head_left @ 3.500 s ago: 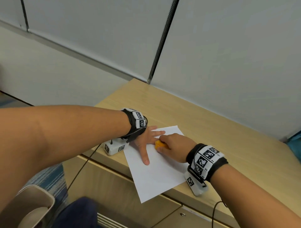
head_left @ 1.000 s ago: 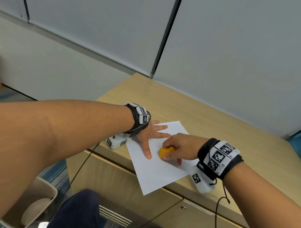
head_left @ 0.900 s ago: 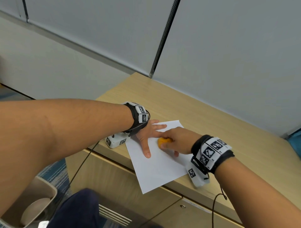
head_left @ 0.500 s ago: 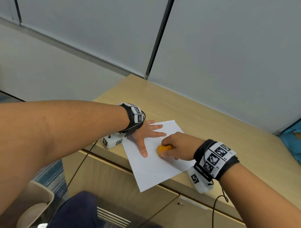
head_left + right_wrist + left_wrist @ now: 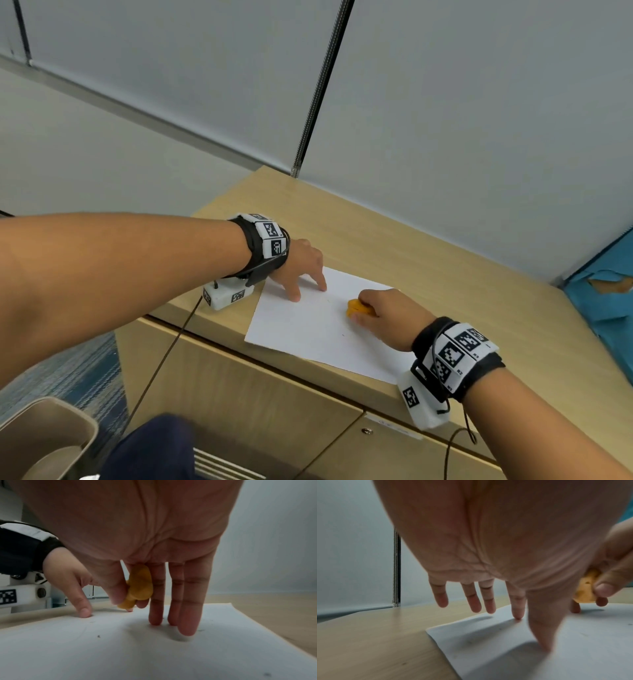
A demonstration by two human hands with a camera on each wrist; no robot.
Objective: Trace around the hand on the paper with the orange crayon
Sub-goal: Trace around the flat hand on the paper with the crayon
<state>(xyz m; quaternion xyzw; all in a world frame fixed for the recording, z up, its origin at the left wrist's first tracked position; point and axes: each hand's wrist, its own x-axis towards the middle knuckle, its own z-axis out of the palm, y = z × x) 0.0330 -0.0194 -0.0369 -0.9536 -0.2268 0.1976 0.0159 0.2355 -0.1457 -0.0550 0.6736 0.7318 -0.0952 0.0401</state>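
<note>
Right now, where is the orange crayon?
In the head view the orange crayon sits in the right hand, pinched over the right part of the paper, apart from the left hand resting on the sheet's left edge.

bare paper (image 5: 308, 329) between both hands, wall (image 5: 462, 137) close behind desk (image 5: 428, 260)

Head cam: high, looks forward and down on table (image 5: 394, 240), both hands, paper (image 5: 308, 325).
Left wrist cam: under the palm, very near, faces along the fingers (image 5: 517, 601) over the paper.
Right wrist cam: same low set, faces the left hand (image 5: 68, 574).
All three share paper and crayon (image 5: 140, 586).
</note>
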